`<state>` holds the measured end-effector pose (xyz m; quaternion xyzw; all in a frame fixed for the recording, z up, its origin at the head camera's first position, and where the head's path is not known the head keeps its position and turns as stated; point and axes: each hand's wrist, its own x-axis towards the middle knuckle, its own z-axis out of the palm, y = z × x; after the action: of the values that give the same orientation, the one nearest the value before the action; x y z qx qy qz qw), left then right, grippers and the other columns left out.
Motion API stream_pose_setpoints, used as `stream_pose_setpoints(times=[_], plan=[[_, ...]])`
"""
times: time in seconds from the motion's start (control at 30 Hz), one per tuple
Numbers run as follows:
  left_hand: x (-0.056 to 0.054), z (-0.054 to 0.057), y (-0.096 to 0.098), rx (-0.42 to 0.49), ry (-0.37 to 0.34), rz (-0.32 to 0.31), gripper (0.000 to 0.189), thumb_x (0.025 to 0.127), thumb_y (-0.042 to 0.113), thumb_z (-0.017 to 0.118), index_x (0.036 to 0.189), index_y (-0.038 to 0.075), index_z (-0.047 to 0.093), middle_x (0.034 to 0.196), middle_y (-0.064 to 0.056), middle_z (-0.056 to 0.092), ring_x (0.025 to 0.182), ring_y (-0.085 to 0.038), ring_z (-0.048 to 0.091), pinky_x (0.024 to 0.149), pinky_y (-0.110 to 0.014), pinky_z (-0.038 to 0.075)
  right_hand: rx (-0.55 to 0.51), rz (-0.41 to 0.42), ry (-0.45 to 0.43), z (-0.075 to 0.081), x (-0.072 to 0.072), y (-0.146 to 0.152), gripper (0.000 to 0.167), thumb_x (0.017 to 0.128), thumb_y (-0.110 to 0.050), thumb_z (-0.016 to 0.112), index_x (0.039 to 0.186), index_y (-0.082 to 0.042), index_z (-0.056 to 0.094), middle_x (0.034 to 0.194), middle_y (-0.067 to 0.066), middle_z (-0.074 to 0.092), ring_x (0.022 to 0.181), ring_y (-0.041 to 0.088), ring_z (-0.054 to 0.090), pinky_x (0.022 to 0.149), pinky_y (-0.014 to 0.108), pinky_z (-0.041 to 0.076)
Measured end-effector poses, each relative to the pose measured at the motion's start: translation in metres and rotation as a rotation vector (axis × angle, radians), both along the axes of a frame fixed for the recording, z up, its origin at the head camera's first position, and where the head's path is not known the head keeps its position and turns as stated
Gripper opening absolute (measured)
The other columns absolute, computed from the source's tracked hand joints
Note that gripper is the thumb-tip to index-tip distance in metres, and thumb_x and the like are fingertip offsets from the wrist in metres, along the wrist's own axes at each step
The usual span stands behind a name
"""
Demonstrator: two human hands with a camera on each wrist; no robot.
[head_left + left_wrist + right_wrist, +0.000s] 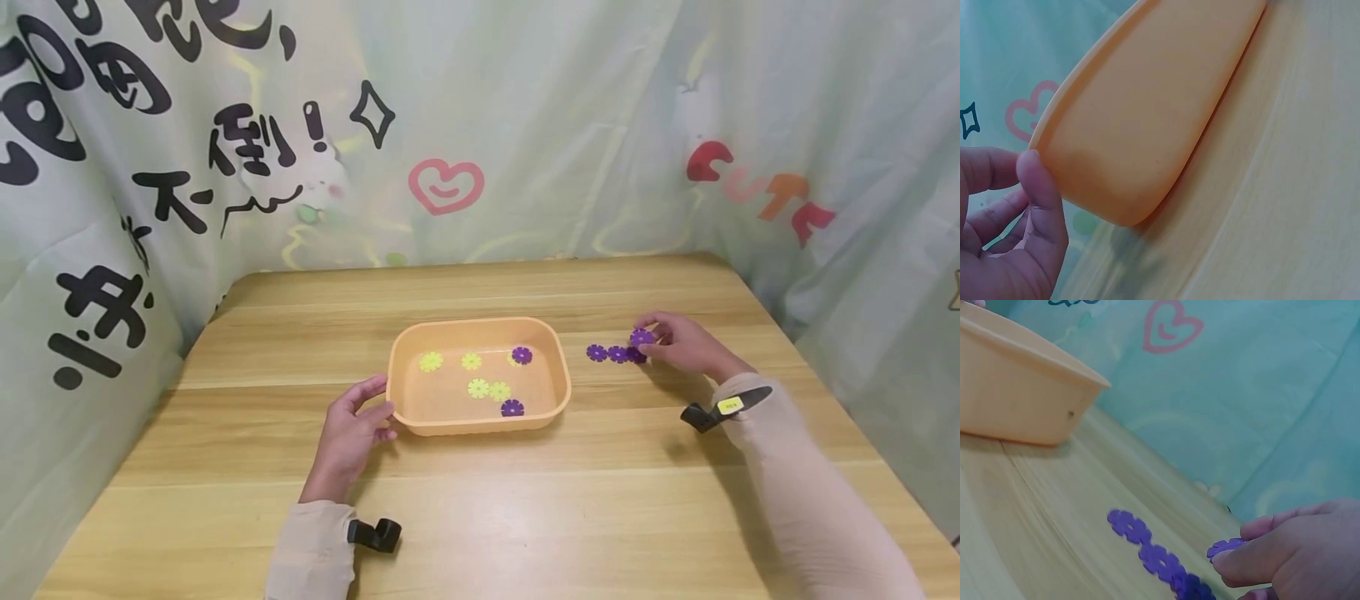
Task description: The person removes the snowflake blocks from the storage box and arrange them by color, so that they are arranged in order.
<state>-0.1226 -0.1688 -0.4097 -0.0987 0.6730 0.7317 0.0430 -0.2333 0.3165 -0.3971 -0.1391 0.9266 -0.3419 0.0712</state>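
"Where's the purple disc?"

"The grip of the right hand pinches it, out at three o'clock from the orange tray."

"And the left hand?"

"At the tray's eight o'clock, its grip pinching the rim, counter beneath."

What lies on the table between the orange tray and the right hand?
A short row of purple flower-shaped discs lies between the orange tray and the right hand, as the head view shows.
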Motion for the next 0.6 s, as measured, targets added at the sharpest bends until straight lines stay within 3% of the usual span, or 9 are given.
stream_pose_setpoints(times=[0.17,0.43,0.6], plan=[[0.0,0.002,0.001,0.0,-0.007,0.002,0.046,0.091,-0.009,0.056,0.135,0.0,0.049,0.134,-0.015,0.044,0.078,-0.015,0.056,0.055,-0.021,0.054,0.008,-0.017,0.001,-0.006,0.003,0.011,0.034,0.09,-0.007,0.066,0.121,0.003,0.055,0.094,0.014,0.063,0.08,0.023,0.061,0.067,0.032,0.054],[0.002,0.003,0.001,0.013,-0.005,-0.005,0.046,0.091,-0.008,0.056,0.136,0.0,0.048,0.136,-0.016,0.043,0.078,-0.015,0.056,0.058,-0.023,0.056,0.09,-0.023,0.013,-0.008,0.006,0.021,0.034,0.09,-0.008,0.066,0.122,0.001,0.056,0.097,0.014,0.063,0.09,0.031,0.06,0.076,0.044,0.052],[0.002,0.004,0.001,0.014,-0.009,-0.011,0.046,0.093,-0.007,0.055,0.137,0.0,0.047,0.137,-0.016,0.042,0.081,-0.017,0.055,0.059,-0.023,0.057,0.127,-0.021,0.002,-0.008,0.006,0.022,0.032,0.09,-0.007,0.067,0.119,0.0,0.057,0.094,0.013,0.063,0.087,0.029,0.059,0.073,0.04,0.051]])
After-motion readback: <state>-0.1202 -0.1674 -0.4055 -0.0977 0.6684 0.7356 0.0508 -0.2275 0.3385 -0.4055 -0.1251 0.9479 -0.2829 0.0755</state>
